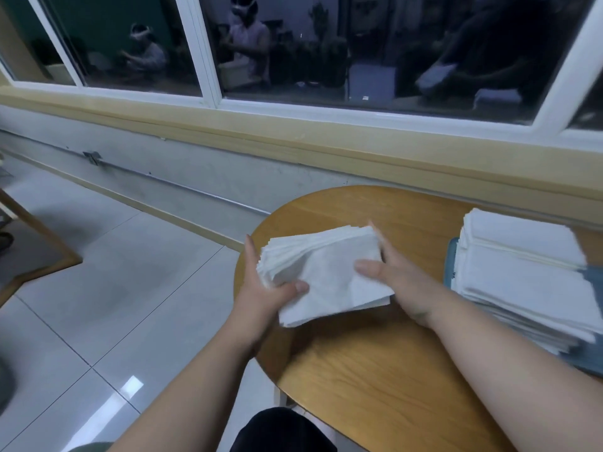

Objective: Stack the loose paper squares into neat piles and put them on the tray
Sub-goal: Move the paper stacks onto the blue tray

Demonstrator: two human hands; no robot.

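Left grip [261,290] and right grip [393,272] clasp the paper stack [326,272] from both sides, thumbs on top. Tap its fanned left edge square before carrying it to the tray [451,256].

We see only a blue strip of the tray [452,256]; the paper piles [522,272] cover the rest, and both run off the right edge. Most fingers of the left hand [261,288] and right hand [394,278] are hidden behind the stack of paper squares [326,272]. The table [375,370] is cut off near and right. Figures in the window [293,44] are too dim to make out.
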